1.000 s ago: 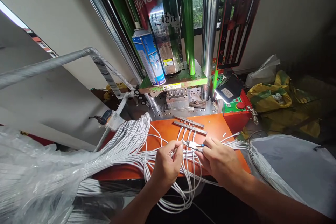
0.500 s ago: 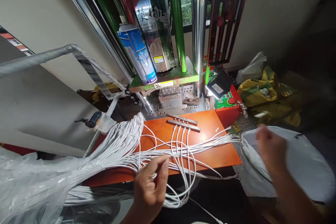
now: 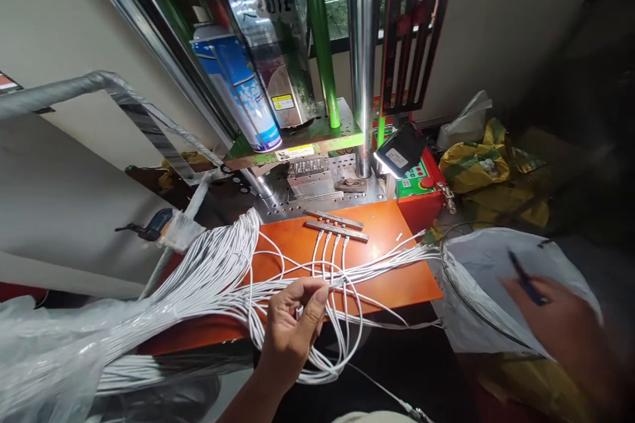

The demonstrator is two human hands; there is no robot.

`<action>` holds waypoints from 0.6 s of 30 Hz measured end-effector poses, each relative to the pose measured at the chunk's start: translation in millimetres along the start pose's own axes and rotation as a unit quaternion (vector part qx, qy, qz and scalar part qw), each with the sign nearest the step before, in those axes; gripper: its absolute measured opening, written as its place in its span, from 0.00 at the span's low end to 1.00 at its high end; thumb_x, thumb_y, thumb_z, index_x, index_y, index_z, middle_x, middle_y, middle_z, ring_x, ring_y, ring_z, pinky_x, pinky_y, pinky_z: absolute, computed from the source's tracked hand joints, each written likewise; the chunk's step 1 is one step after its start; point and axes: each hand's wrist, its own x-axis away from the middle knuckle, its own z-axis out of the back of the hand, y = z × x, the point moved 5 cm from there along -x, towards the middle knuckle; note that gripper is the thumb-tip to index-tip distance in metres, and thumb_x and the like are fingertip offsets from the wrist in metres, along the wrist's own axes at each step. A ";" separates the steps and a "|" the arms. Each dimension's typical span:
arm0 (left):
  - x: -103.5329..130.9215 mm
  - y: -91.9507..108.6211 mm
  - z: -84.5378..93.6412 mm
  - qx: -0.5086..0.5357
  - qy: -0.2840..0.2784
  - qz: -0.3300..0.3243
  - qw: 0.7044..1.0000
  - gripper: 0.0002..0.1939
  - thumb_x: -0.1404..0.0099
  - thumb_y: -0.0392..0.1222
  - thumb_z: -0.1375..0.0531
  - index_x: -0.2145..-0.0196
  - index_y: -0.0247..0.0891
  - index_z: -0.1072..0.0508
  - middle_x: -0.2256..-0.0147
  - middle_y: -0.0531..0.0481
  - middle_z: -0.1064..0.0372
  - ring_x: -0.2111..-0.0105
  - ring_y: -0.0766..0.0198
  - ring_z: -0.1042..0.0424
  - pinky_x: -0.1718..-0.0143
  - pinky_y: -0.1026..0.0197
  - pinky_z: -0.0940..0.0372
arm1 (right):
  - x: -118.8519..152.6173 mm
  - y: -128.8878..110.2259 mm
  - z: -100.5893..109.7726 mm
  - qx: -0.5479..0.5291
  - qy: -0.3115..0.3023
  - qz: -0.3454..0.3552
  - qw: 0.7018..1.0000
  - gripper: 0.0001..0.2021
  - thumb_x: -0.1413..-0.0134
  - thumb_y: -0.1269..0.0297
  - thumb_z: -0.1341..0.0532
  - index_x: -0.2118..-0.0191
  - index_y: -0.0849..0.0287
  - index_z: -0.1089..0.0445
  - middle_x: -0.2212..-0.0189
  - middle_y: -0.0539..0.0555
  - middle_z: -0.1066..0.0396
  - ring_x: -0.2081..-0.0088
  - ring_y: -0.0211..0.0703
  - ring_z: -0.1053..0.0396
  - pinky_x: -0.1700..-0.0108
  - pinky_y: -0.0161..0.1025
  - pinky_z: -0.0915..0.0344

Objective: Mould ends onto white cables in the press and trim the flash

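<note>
- At the bottom edge, a pale rounded shape (image 3: 374, 418) is mostly cut off and cannot be identified.
- Lower centre, the left hand (image 3: 295, 320) pinches a white cable end (image 3: 338, 282) between thumb and fingers; the fingers hide part of it, so its tip is hard to make out.
- Lower right, the right hand (image 3: 558, 327) is smeared by motion, its fingers closed on a dark tool (image 3: 526, 279) whose type the blur conceals.
- Behind that hand gapes a white bag (image 3: 483, 261), partly covered by hand and forearm.
- Lower left, clear plastic (image 3: 44, 350) runs out of frame, veiling part of the white cable bundle (image 3: 198, 284).
- Mid-frame, the bundle crosses an orange board (image 3: 409, 281). Four cables run up to the front metal bar (image 3: 337, 232); a rear bar (image 3: 333, 219) lies just beyond.
- Upper centre, a blue spray can (image 3: 243, 92) leans on the green press plate (image 3: 342, 140); the columns above are cut off by the top edge.
- At the right, yellow sacks (image 3: 473, 158) fade into shadow.
</note>
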 end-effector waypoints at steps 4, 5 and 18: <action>4.9 10.3 -13.1 -0.073 -0.007 -0.036 0.997 0.15 0.32 0.51 0.34 0.66 0.35 0.20 0.80 0.55 0.37 0.80 0.70 0.42 0.77 0.67 0.46 | 25.5 -101.9 -73.7 -0.126 -0.171 -0.016 0.977 0.12 0.36 0.50 0.34 0.61 0.52 0.21 0.67 0.54 0.24 0.65 0.48 0.27 0.62 0.41 0.31; 6.6 12.6 -16.5 -0.084 -0.015 -0.047 0.995 0.14 0.32 0.50 0.33 0.67 0.36 0.20 0.78 0.53 0.34 0.78 0.69 0.38 0.75 0.66 0.43 | 29.1 -127.7 -89.3 -0.170 -0.218 0.002 0.961 0.12 0.36 0.51 0.34 0.60 0.53 0.21 0.62 0.54 0.22 0.61 0.48 0.25 0.59 0.41 0.29; 22.3 -0.3 -7.2 -0.141 -0.045 -0.047 0.988 0.11 0.30 0.47 0.36 0.65 0.37 0.19 0.70 0.48 0.25 0.72 0.64 0.30 0.70 0.65 0.38 | 42.8 -203.4 -144.6 -0.287 -0.299 0.155 0.897 0.09 0.32 0.69 0.38 0.67 0.58 0.28 0.62 0.55 0.26 0.60 0.42 0.28 0.58 0.37 0.32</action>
